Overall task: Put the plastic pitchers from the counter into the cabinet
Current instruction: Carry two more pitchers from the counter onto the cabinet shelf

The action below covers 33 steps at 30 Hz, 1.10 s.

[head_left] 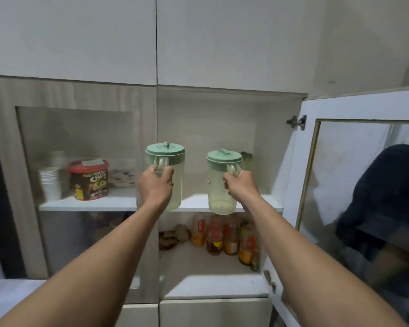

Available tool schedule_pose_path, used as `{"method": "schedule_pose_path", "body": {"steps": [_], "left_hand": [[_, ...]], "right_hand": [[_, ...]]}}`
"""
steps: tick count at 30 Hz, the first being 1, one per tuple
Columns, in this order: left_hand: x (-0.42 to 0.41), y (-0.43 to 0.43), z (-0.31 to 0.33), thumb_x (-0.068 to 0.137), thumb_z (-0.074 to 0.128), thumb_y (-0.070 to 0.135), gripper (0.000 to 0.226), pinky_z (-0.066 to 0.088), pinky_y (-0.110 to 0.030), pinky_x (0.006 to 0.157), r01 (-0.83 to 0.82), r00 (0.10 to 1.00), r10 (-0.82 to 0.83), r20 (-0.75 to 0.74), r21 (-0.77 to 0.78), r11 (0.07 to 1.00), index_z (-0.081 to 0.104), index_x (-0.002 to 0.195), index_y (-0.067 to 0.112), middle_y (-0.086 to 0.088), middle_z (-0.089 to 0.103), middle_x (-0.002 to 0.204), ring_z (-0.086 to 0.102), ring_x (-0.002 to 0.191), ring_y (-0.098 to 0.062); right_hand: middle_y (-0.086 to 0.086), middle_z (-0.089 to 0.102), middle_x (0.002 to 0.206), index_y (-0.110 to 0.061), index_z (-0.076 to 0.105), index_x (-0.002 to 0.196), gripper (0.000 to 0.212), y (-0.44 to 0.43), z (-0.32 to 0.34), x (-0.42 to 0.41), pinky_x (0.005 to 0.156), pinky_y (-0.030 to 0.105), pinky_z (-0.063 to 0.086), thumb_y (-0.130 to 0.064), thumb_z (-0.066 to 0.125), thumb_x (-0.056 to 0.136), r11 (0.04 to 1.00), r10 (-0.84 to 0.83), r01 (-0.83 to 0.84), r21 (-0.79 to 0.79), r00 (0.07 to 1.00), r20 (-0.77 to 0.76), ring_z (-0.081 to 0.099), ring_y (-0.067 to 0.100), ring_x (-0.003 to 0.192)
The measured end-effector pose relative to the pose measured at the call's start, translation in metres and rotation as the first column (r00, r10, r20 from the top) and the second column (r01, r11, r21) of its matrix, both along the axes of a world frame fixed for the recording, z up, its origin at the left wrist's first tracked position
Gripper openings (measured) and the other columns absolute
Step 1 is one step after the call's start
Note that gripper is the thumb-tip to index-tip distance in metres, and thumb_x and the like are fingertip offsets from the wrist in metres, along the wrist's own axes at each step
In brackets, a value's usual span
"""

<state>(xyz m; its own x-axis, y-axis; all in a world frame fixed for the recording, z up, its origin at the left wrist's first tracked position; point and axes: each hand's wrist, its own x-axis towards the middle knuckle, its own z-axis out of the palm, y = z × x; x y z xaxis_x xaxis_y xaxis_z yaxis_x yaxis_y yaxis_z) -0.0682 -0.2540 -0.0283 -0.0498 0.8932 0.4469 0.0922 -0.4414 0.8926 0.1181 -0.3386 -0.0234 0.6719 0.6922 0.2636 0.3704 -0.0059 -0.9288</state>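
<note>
Two bare forearms reach forward. Left hand (155, 186) wraps the handle of the left pitcher (165, 175); right hand (240, 187) wraps the handle of the right pitcher (222, 185). Both pitchers are clear plastic with green lids, look empty, likely light, stiff and a little slick. They hang at the front edge of the shelf (194, 204), which is bare behind them. Open door (354, 185) crowds the right side.

Dim white wall (364, 43), glass door (364, 185)
</note>
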Motion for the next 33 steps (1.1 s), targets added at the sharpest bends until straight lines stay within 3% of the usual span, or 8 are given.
{"method": "schedule_pose_path", "body": {"steps": [5,11,14,18,22,25,27,33], "left_hand": [[0.053,0.010,-0.004,0.087,0.059,0.026,0.016,0.045,-0.029,0.053,0.063,0.997,-0.062,0.038,-0.043,0.997,0.063,0.079,0.013,-0.007,0.064,0.067,0.058,0.055,-0.017],[0.102,0.064,-0.013,0.076,0.055,0.042,0.030,0.059,-0.045,0.069,0.048,0.998,-0.049,-0.028,-0.036,0.998,0.067,0.077,0.015,-0.006,0.070,0.071,0.069,0.069,-0.029],[0.125,0.096,-0.016,0.078,0.056,0.042,0.029,0.058,-0.044,0.073,0.049,0.998,-0.051,-0.037,-0.030,0.998,0.067,0.082,0.015,-0.007,0.072,0.077,0.069,0.075,-0.030],[0.156,0.142,-0.015,0.086,0.058,0.033,0.021,0.051,-0.038,0.067,0.079,0.996,-0.080,-0.030,-0.039,0.996,0.066,0.084,0.013,-0.006,0.070,0.077,0.067,0.076,-0.029],[0.188,0.195,-0.025,0.086,0.059,0.031,0.020,0.048,-0.035,0.066,0.095,0.995,-0.097,-0.022,-0.063,0.993,0.067,0.087,0.013,-0.006,0.069,0.076,0.066,0.075,-0.031],[0.208,0.227,-0.034,0.086,0.059,0.031,0.023,0.042,-0.032,0.062,0.091,0.995,-0.093,-0.023,-0.080,0.993,0.068,0.089,0.010,-0.006,0.066,0.073,0.065,0.074,-0.033],[0.221,0.248,-0.039,0.087,0.059,0.030,0.023,0.038,-0.030,0.063,0.064,0.997,-0.067,-0.036,-0.094,0.994,0.068,0.092,0.009,-0.006,0.065,0.075,0.062,0.072,-0.031],[0.258,0.318,-0.059,0.089,0.061,0.027,0.023,0.045,-0.033,0.069,-0.034,0.999,0.030,-0.025,-0.140,0.990,0.068,0.094,0.006,-0.014,0.068,0.086,0.062,0.079,-0.032]], "right_hand": [[0.000,0.066,0.066,-0.017,0.066,0.077,0.011,0.016,-0.010,0.045,0.070,0.038,0.052,-0.021,0.060,0.086,0.999,-0.033,0.034,0.035,0.999,-0.037,0.071,0.027,0.077],[0.000,0.064,0.063,-0.013,0.066,0.078,0.012,0.061,-0.016,0.087,0.068,0.038,0.051,-0.017,0.059,0.087,0.998,-0.050,0.052,0.042,0.997,-0.050,0.064,0.022,0.067],[0.002,0.066,0.067,-0.012,0.068,0.082,0.012,0.089,-0.021,0.106,0.067,0.037,0.050,-0.018,0.059,0.088,0.997,-0.073,0.074,0.026,0.996,-0.056,0.063,0.021,0.066],[0.005,0.069,0.076,-0.004,0.071,0.096,0.019,0.132,-0.015,0.134,0.070,0.039,0.052,-0.019,0.060,0.091,0.994,-0.105,0.105,0.006,0.994,-0.043,0.065,0.021,0.072],[0.009,0.068,0.078,-0.002,0.071,0.096,0.027,0.184,-0.019,0.157,0.069,0.041,0.052,-0.026,0.061,0.086,0.988,-0.151,0.151,0.003,0.988,-0.035,0.064,0.025,0.071],[0.010,0.066,0.076,-0.003,0.069,0.088,0.032,0.220,-0.031,0.178,0.063,0.037,0.048,-0.032,0.060,0.080,0.988,-0.154,0.154,-0.016,0.988,-0.026,0.062,0.026,0.068],[0.009,0.063,0.073,-0.008,0.067,0.083,0.024,0.245,-0.040,0.191,0.062,0.035,0.045,-0.031,0.061,0.081,0.989,-0.146,0.146,-0.017,0.989,-0.030,0.060,0.025,0.066],[0.005,0.058,0.070,-0.016,0.057,0.073,0.021,0.318,-0.069,0.234,0.055,0.027,0.039,-0.020,0.061,0.093,0.995,-0.085,0.083,-0.048,0.996,-0.040,0.054,0.020,0.060]]}}
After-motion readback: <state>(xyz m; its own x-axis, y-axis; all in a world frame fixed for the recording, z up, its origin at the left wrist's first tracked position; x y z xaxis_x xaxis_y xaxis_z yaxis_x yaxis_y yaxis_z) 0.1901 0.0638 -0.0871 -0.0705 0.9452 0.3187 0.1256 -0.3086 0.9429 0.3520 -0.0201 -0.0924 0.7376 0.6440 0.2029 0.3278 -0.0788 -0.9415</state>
